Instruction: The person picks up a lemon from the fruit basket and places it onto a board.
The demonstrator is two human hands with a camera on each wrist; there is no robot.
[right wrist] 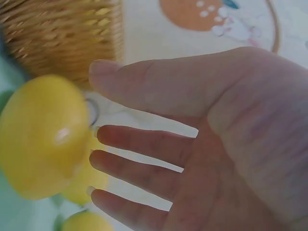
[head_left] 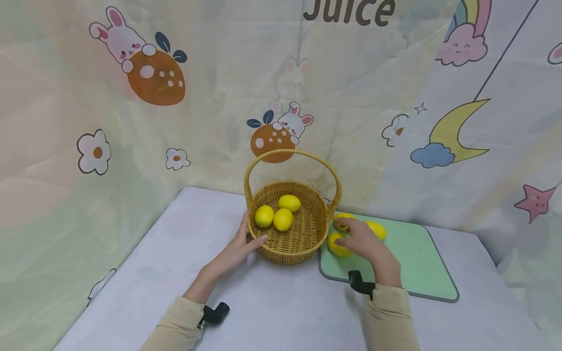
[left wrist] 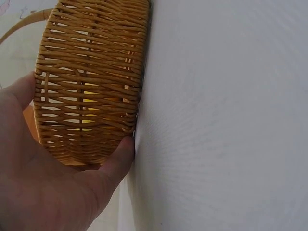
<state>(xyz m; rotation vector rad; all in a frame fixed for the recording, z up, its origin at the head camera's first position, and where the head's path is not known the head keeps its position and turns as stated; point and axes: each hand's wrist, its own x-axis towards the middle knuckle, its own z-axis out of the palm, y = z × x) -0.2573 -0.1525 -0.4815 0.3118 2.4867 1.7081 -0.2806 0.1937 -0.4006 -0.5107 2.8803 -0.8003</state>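
Observation:
A round wicker basket [head_left: 287, 257] with a tall arched handle holds three lemons [head_left: 283, 220]. My left hand [head_left: 239, 248] grips its left side, and in the left wrist view the hand [left wrist: 57, 183] spans the woven wall [left wrist: 91, 72] from rim to base. Right of the basket, my right hand [head_left: 362, 239] hovers over three more lemons [head_left: 339, 244] on a green board. In the right wrist view that hand [right wrist: 216, 134] has its fingers spread and holds nothing; a large-looking lemon [right wrist: 41, 139] lies just beyond its fingertips.
The green cutting board [head_left: 412, 258], with a dark grey edge, lies right of the basket, close against it. A white cloth covers the table [head_left: 281, 307]. Behind stands a printed curtain [head_left: 210, 87] with rabbits, flowers and a moon.

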